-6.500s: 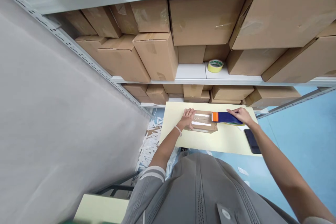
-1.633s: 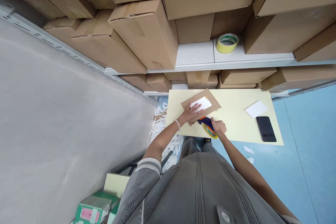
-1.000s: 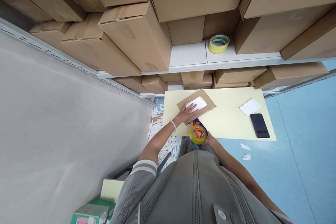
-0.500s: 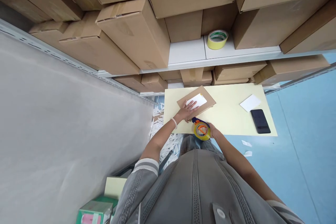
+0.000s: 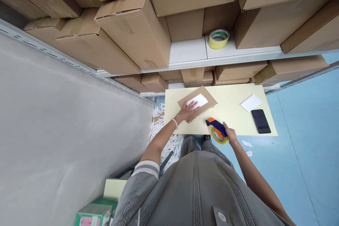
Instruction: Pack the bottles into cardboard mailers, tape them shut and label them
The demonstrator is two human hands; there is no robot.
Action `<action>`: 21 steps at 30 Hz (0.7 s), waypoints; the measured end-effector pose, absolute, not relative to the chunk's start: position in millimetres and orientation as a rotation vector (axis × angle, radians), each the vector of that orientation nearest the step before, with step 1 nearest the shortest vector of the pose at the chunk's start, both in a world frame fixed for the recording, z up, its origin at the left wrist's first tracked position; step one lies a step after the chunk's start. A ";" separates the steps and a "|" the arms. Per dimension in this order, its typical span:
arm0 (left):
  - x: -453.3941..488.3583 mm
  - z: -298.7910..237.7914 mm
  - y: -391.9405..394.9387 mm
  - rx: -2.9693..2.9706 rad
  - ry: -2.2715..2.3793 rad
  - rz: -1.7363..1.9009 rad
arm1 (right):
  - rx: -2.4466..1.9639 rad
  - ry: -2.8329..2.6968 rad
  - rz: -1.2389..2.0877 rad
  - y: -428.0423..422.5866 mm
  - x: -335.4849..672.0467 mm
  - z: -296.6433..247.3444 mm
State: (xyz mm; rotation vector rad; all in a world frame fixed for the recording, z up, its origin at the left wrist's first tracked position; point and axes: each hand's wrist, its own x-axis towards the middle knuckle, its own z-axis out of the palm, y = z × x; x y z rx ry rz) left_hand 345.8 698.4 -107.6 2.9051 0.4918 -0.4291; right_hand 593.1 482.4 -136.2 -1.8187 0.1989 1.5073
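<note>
Spreading the left hand (image 5: 186,112) open over the label (image 5: 201,99), pressing rather than grasping; lying beneath that nearer hand at the left of the table (image 5: 230,102), the box (image 5: 204,106), with long axis slanting near left to far right; gripping in the right hand (image 5: 230,134) a tape dispenser (image 5: 219,127), right of the box and apart from it, with orange tip (image 5: 211,120) pointing boxward.

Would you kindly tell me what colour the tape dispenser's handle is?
The handle is dark blue, seen best in the head view.
</note>
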 end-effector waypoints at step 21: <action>349.1 -102.1 697.8 2.934 0.494 -0.447 | -2.755 -0.999 0.639 497.1 654.7 -174.2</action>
